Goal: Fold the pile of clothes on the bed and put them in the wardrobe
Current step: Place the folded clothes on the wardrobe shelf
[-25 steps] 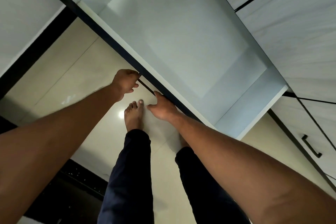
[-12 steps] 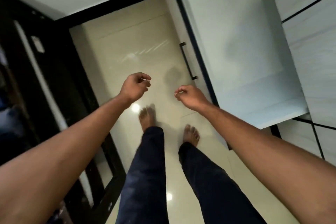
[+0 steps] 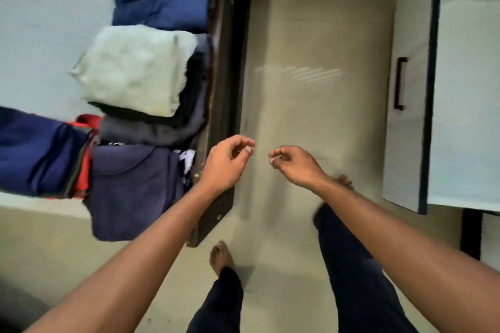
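Hands apart above the glossy beige floor (image 3: 311, 48): left hand (image 3: 226, 163) and right hand (image 3: 296, 166), each grip loosely curled, narrow, holding nothing. Four piles of folded clothes (image 3: 135, 67) lie on the pale bed (image 3: 40, 21) at left; one open white wardrobe drawer (image 3: 408, 143) stands at right.

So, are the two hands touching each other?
Apart. In the head view a strip of floor shows between the left hand and the right hand.

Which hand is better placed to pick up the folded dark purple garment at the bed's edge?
Left. The left hand hangs empty right beside the folded dark purple garment; the right hand is over the floor, nearer the pale wardrobe drawer.
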Motion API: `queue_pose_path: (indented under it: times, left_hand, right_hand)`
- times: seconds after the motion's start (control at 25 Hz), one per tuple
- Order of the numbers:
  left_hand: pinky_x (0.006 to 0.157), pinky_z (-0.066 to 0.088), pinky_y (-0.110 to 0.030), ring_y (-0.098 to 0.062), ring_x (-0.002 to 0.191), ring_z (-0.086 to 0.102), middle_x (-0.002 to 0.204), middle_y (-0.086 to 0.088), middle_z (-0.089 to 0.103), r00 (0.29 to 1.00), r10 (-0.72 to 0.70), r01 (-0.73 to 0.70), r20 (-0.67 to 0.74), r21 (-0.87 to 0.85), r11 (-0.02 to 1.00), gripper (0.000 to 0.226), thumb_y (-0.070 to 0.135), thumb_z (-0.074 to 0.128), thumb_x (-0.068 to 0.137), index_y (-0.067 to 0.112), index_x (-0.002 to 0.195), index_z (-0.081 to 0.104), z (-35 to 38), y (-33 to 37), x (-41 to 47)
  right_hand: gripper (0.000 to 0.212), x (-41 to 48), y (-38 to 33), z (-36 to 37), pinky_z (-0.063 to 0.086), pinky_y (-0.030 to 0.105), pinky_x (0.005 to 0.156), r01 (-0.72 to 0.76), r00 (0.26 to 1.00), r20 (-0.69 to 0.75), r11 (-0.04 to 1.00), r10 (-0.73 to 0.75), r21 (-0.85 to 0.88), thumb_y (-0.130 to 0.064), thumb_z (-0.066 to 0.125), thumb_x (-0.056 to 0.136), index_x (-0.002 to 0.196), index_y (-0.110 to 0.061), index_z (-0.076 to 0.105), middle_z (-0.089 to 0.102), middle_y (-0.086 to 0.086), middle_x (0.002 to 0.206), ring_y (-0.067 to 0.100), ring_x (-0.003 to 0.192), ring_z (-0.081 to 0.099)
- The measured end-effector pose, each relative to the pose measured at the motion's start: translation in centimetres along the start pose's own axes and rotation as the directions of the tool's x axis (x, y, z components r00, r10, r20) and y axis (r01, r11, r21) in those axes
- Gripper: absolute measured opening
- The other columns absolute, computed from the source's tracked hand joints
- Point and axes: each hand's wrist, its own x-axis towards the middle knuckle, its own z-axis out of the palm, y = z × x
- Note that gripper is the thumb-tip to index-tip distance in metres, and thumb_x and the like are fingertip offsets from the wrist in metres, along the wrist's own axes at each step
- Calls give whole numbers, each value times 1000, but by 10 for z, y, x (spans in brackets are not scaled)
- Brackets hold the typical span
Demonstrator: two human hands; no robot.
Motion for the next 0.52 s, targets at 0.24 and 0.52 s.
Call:
queue_pose_path:
  times: [0.24,0.52]
  left_hand:
    - [82,51,-26,-8,87,66,93,8,73,983,104,-99,-151,41,994,14,15,62,94,23,100,72,-114,-82,-86]
    - [107,42,-40,-31,120,57,127,-12,61,881,-324,356,-345,34,934,44,23,75,86,13,127,62,-201,-218,-110]
  right_hand:
    - [12,-37,-88,137,50,29,77,178,973,-150,984,-177,-4,-25,69,93,103,-24,75,66,-9,73,7,69,60]
    - [36,-36,-136,264,44,31,107,177,965,-197,984,-174,0,-35,71,92,125,-21,68,63,-4,128,16,119,59]
